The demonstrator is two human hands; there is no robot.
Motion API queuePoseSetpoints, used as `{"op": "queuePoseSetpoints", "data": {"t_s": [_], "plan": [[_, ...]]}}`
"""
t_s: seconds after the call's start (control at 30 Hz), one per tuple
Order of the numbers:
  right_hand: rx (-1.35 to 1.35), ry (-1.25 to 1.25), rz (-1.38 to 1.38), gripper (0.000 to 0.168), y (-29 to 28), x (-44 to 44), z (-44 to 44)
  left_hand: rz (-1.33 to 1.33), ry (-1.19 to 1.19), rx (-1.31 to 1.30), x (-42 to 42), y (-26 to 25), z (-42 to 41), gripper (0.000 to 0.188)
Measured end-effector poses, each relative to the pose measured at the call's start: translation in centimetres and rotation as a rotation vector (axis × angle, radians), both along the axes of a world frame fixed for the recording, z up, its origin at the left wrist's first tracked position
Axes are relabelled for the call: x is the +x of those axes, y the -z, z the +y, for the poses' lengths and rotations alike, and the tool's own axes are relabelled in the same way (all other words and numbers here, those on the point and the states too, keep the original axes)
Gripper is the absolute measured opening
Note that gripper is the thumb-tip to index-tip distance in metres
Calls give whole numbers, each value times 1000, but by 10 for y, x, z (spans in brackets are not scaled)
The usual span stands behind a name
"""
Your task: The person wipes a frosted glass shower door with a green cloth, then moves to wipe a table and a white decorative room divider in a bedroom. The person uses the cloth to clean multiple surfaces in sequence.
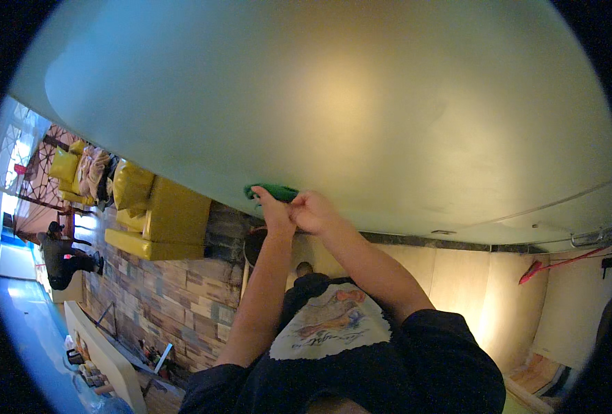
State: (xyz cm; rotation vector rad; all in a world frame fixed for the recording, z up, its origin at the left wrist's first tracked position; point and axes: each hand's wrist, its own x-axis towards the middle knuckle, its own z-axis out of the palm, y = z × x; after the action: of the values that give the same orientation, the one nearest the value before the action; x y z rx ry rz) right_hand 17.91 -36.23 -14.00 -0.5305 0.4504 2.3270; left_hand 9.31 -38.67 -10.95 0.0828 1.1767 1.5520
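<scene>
A green cloth [272, 192] lies bunched in front of the pale wall [347, 114]. My left hand [276, 211] grips it, the thumb laid over its left part. My right hand [313, 211] is close beside, its fingers pinched at the cloth's right end and slightly blurred. Both forearms reach forward from my dark printed T-shirt [337, 321], and the hands touch or nearly touch each other. Whether the cloth presses against the wall I cannot tell.
A yellow sofa [150, 227] stands left on the patchwork-patterned floor [181, 300]. Farther off, a person [65, 256] is beside a table. A cable [538, 207] runs along the wall at right. Near it is a red broom [532, 272]. A white counter [109, 352] stands lower left.
</scene>
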Motion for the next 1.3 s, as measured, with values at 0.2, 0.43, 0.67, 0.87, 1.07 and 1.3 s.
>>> {"op": "queuePoseSetpoints", "data": {"t_s": [0.2, 0.43, 0.67, 0.87, 1.07, 1.3], "plan": [[32, 61, -39, 14, 14, -62, -3, 175, -84, 14, -53, 14, 9, 78], [303, 64, -350, 36, 94, -6, -12, -151, 69, -90, -17, 38, 2, 75], [182, 333, -388, 39, 57, 81, -50, -596, 350, -169, 52, 61, -8, 78], [481, 69, -774, 40, 46, 84, -51, -381, 213, -268, 53, 43, -5, 73], [465, 22, -530, 41, 1, 21, -37, -164, 62, -76, 2, -20, -9, 62], [472, 65, 2, 39, -126, -39, -34, 194, 233, 209, -70, -121, -24, 58]]}}
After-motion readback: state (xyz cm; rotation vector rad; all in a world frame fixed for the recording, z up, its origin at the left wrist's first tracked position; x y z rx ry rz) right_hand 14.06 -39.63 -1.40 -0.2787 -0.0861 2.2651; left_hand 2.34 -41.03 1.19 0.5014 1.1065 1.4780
